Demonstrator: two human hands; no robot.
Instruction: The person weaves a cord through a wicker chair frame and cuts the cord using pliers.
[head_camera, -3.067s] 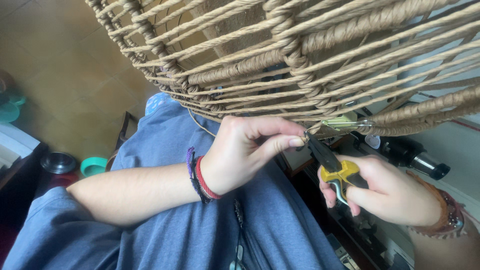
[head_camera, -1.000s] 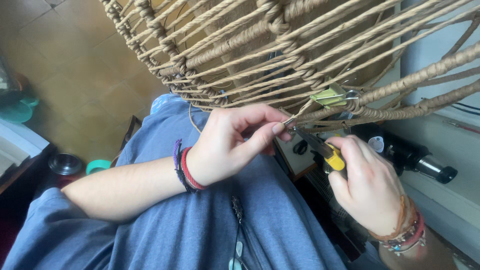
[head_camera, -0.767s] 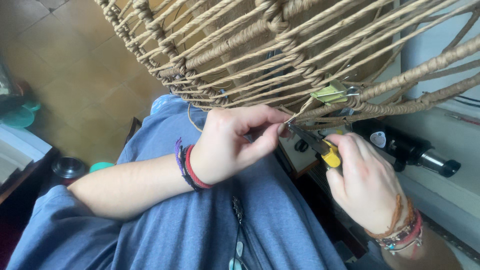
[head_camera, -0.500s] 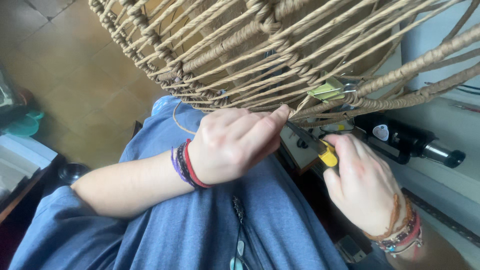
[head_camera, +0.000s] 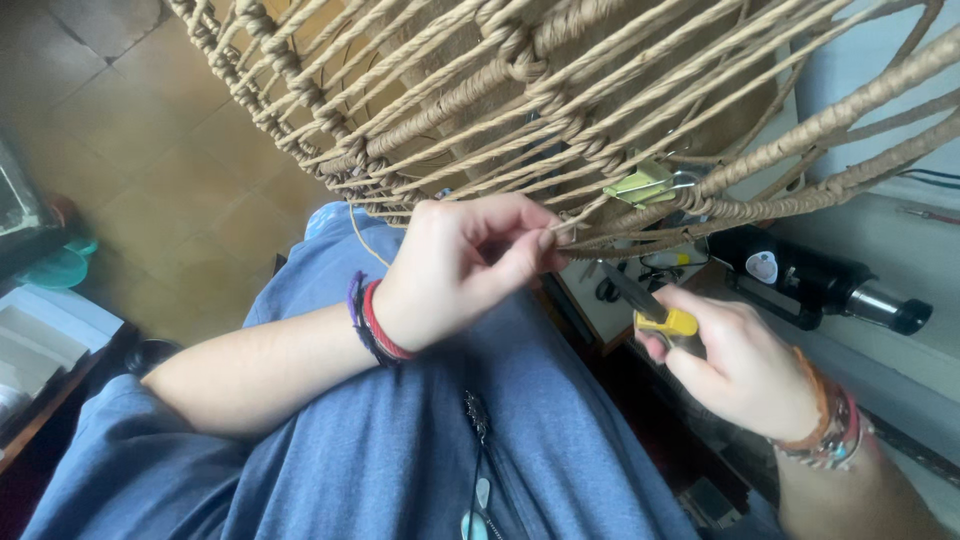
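A thin tan cord strand (head_camera: 562, 226) is pinched between thumb and forefinger of the left hand (head_camera: 465, 265), just under the woven tan cord basket frame (head_camera: 520, 90). Yellow-handled pliers (head_camera: 650, 310) are gripped in the closed right hand (head_camera: 735, 365), jaws apparently clear of the strand. The pinch is best kept taut and close to the weave.

Just one camera here, strapped to the person's head and looking steeply down, really close in. It takes in the lap, both hands and the woven rope frame (head_camera: 560, 110) right in front, with tiled floor (head_camera: 150, 150) at the left.
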